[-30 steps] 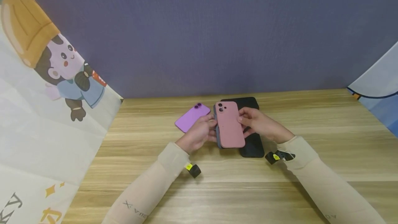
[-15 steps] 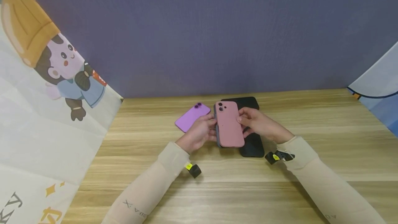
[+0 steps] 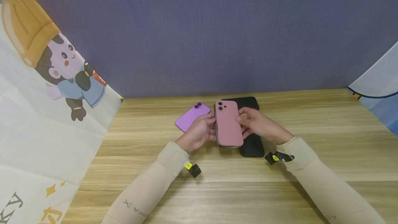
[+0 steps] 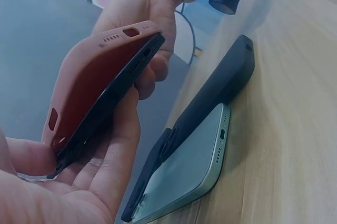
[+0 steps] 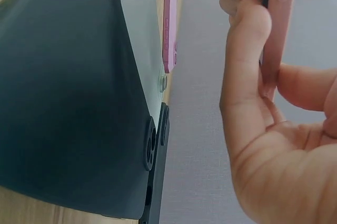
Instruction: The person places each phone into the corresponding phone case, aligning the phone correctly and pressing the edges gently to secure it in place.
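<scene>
Both hands hold a pink phone case [image 3: 229, 125] together with a dark phone [image 4: 113, 95], close over the table. The left wrist view shows the case tilted against the phone. They meet along one side, and a gap stands at the bottom end. My left hand [image 3: 200, 133] grips the left edge, thumb on the case and fingers beneath the phone. My right hand [image 3: 259, 126] pinches the right edge between thumb and fingers. In the head view, the case covers nearly all of the phone.
A purple phone [image 3: 190, 118] lies on the wooden table [image 3: 224, 193] left of the hands. Below the held pair are black phone cases [image 3: 252, 148] and a pale green phone [image 4: 184, 169]. A grey-blue panel [image 3: 205, 37] stands behind the table.
The pink case has shifted slightly left over the dark phone, so a narrower strip of the phone shows along the left edge. Both hands stay almost in place.
</scene>
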Action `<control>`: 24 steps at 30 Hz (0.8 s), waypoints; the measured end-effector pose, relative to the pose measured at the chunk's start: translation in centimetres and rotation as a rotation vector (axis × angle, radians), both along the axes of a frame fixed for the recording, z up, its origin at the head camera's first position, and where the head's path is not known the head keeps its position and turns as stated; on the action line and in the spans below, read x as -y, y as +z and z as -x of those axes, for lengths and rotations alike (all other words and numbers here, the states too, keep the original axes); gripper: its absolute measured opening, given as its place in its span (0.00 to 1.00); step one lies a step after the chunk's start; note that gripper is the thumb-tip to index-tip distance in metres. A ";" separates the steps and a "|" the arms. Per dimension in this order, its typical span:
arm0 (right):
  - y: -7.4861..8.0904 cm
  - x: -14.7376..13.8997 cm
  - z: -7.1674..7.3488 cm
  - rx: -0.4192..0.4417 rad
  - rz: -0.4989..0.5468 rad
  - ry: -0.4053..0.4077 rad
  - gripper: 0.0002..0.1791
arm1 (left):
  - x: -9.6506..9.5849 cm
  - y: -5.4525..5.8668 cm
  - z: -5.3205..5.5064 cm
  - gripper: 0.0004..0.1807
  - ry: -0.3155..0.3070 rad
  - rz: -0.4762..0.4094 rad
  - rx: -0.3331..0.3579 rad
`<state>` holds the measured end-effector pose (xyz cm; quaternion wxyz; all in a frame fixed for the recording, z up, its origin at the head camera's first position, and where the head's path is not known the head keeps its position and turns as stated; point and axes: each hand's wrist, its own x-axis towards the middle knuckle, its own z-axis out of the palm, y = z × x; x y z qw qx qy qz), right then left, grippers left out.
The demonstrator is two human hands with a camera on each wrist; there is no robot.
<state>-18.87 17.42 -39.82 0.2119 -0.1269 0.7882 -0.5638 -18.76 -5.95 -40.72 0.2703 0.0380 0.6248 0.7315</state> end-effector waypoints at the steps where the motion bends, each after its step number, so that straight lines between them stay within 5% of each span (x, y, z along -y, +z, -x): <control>1: 0.0 0.0 0.0 -0.002 -0.002 -0.001 0.15 | 0.0 0.0 0.0 0.25 0.001 0.000 0.000; 12: -0.1 0.1 0.0 -0.001 0.018 -0.006 0.15 | -0.1 0.4 0.1 0.24 0.007 -0.007 0.025; 24: 0.0 0.3 -0.1 -0.005 0.018 -0.015 0.15 | 0.1 0.1 0.1 0.25 -0.035 0.071 -0.050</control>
